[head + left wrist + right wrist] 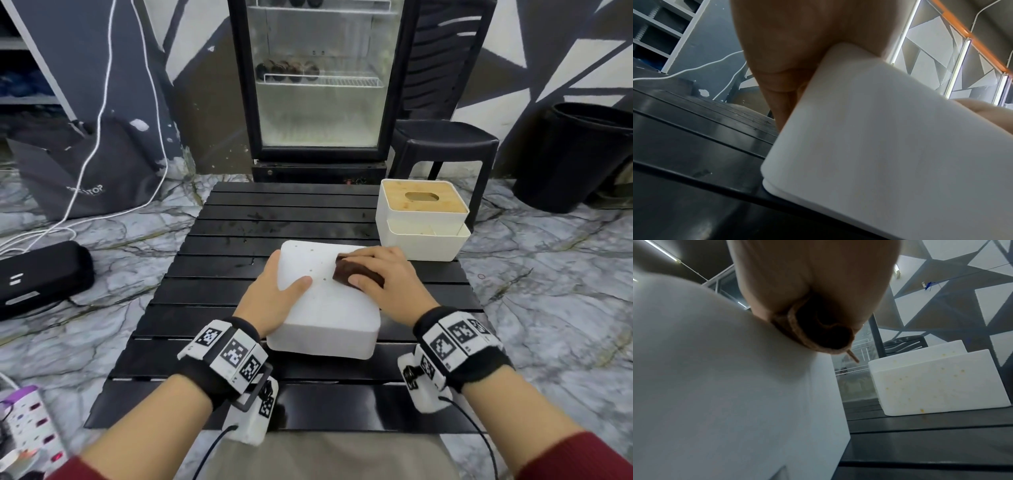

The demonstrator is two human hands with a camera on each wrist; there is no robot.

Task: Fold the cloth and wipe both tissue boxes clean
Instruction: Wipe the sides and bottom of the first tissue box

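A plain white tissue box (325,308) lies in the middle of the black slatted table (239,219). My left hand (274,291) grips its left edge, thumb on top and fingers down the side; the left wrist view shows that palm (787,40) against the box (890,138). My right hand (387,277) holds a folded brown cloth (349,272) and presses it on the box's top, far right part. In the right wrist view the cloth (826,335) bulges under the palm. A second white box with a bamboo lid (424,219) stands at the back right, its side (937,382) speckled with yellow stains.
Behind the table stand a glass-door fridge (322,78) and a black stool (445,144). A black bin (579,154) is at the far right. Left of the table lie a grey bag (85,171) with white cables, a black case (41,274) and a power strip (30,428).
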